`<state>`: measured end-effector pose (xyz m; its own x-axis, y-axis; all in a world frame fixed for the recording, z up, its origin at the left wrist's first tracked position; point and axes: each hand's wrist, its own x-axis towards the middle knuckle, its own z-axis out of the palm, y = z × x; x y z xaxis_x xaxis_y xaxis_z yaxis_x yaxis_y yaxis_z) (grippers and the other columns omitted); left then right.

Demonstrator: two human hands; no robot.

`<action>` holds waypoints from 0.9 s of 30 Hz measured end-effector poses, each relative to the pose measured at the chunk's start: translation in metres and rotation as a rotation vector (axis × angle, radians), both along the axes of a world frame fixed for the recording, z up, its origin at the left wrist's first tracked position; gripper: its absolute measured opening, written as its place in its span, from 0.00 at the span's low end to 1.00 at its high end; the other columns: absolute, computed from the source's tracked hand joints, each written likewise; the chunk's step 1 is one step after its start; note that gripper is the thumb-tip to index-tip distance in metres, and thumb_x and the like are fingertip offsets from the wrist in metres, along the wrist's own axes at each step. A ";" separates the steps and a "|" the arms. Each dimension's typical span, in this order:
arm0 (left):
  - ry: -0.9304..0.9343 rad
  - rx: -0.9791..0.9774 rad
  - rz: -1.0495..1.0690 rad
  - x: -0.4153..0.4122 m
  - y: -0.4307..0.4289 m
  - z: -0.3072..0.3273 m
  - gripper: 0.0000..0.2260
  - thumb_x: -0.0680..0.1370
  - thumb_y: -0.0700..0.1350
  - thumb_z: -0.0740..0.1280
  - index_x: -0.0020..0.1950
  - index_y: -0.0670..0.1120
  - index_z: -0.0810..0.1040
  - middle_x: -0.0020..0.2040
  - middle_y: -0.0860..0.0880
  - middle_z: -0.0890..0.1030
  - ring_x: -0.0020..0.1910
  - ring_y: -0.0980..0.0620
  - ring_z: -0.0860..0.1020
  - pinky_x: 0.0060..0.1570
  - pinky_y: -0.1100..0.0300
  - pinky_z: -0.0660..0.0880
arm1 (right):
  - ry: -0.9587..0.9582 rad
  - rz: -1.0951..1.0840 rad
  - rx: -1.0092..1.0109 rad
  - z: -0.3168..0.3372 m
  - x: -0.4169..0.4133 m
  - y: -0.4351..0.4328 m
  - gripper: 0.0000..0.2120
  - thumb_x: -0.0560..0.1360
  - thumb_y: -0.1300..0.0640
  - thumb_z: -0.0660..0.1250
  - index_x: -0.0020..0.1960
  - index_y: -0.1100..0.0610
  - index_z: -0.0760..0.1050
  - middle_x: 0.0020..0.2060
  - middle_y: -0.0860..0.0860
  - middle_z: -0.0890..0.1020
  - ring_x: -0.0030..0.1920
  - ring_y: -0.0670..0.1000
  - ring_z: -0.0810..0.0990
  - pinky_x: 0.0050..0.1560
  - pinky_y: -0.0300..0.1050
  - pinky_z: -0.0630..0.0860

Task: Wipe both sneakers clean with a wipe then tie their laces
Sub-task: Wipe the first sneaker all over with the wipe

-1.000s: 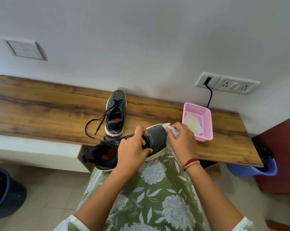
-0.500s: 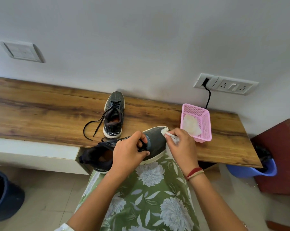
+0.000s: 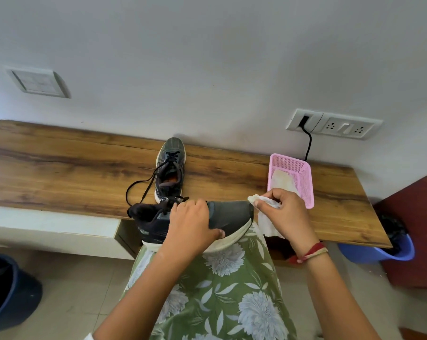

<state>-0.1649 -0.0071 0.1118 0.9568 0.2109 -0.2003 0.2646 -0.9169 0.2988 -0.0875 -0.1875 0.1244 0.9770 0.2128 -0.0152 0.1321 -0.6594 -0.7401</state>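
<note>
In the head view, the left hand [image 3: 192,224] grips one sneaker [image 3: 229,217] across its middle, fingers curled over the top and thumb against the white sole on the near side. It holds the shoe over the lap at the near edge of the wooden bench [image 3: 60,173]. The shoe's long axis runs left to right, heel left and toe right. The right hand [image 3: 286,217] is just beside the toe and pinches a white wipe [image 3: 265,223] between curled fingers, with the wipe touching the toe tip. That makes the right hand the nearer one for wiping, and from there the stroke would likely run leftward along the shoe.

The other sneaker [image 3: 170,168] stands farther back on the bench, toe toward the wall, with its untied laces [image 3: 138,190] trailing left. A pink basket [image 3: 303,182] sits to the right.
</note>
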 end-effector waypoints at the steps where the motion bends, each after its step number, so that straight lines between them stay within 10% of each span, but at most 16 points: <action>1: -0.010 -0.040 0.007 -0.001 0.001 0.002 0.29 0.71 0.66 0.66 0.58 0.43 0.69 0.53 0.48 0.73 0.57 0.48 0.72 0.56 0.56 0.66 | 0.017 0.000 0.049 0.001 -0.001 0.000 0.05 0.71 0.55 0.71 0.40 0.56 0.79 0.36 0.49 0.81 0.38 0.44 0.77 0.34 0.36 0.68; 6: -0.053 -0.148 0.152 -0.002 0.011 0.008 0.33 0.70 0.73 0.49 0.49 0.44 0.69 0.44 0.46 0.76 0.47 0.45 0.75 0.42 0.55 0.66 | 0.167 -0.019 0.380 0.008 -0.003 0.001 0.05 0.70 0.57 0.72 0.41 0.59 0.80 0.36 0.50 0.81 0.36 0.44 0.76 0.36 0.35 0.73; 17: -0.111 -0.730 0.150 0.038 0.043 0.041 0.06 0.80 0.50 0.62 0.51 0.49 0.75 0.48 0.47 0.80 0.49 0.48 0.79 0.53 0.50 0.77 | 0.399 -0.162 0.810 0.024 -0.008 -0.003 0.06 0.70 0.59 0.70 0.46 0.59 0.79 0.33 0.48 0.81 0.34 0.44 0.77 0.30 0.37 0.74; 27: -0.088 -0.913 -0.125 0.083 0.020 0.035 0.14 0.82 0.51 0.59 0.48 0.45 0.80 0.52 0.43 0.81 0.52 0.48 0.77 0.52 0.60 0.73 | 0.421 -0.317 1.050 0.027 0.002 -0.023 0.09 0.76 0.60 0.63 0.54 0.62 0.76 0.40 0.51 0.79 0.30 0.42 0.76 0.26 0.33 0.72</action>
